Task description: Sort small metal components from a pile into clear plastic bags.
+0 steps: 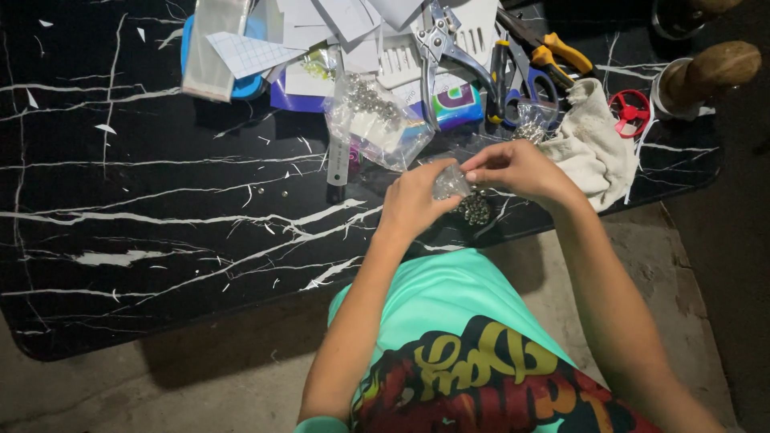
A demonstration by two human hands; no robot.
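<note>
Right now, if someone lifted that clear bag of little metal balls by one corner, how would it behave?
The clear bag would probably sag: its thin film already crumples. It likely feels heavy for its size, packed with metal balls. If it is open, they might spill and roll.

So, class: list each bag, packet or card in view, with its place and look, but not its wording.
Small clear bag: pinched by both hands, crumpled.
Large clear bag: table centre, holding silver beads.
Purple packet: beneath the pliers, purple and white.
Grid card: top left, white, squared.
</note>
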